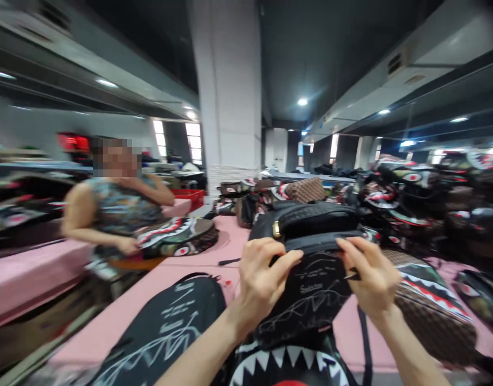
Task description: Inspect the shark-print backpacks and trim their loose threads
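Note:
A black backpack (310, 300) with white line drawings stands before me on the pink table, its upper part partly behind my hands. My left hand (264, 271) pinches the left end of a black edge strip (314, 243) near the top. At the strip's other end, my right hand (367, 271) has fingers and thumb closed on it; a small dark piece sticks out below that thumb. A gold-coloured metal fitting (276, 229) shows just above my left hand. Below, a bag with a white-toothed shark mouth (288, 364) lies nearest me.
Another black backpack (169, 327) lies on the pink table (121, 316) at left. A brown checked bag (435, 311) lies at right, with a pile of camouflage bags (407, 187) behind. Across the table, a person (121, 203) touches a camouflage bag (179, 236). A white pillar (230, 91) rises beyond.

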Demonstrator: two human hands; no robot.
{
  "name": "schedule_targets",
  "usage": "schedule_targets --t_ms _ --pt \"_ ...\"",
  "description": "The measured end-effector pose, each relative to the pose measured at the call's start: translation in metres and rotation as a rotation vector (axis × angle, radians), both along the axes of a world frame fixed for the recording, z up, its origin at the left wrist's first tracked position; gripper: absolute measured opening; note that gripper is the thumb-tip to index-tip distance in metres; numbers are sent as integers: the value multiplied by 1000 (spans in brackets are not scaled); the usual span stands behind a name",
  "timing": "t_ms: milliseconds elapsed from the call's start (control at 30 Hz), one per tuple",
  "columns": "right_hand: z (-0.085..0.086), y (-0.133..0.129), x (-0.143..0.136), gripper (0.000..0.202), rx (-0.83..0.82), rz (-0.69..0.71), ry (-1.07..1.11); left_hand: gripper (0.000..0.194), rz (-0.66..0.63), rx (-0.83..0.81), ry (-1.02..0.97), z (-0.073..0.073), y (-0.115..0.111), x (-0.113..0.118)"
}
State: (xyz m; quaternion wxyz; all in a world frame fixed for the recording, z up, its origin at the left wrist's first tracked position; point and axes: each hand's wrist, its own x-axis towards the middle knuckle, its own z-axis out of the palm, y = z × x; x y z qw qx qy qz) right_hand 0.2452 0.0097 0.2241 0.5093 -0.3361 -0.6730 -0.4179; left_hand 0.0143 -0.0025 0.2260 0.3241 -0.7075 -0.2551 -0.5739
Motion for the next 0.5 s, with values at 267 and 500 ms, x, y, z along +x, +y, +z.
schedule_targets --t_ms 267,500 --pt "5 7 10 22 -33 59 72 27 110 -123 -15 -52 2 -44" --pt "6 21 21 21 -16 117 151 24 37 -656 264 -171 3 -96"
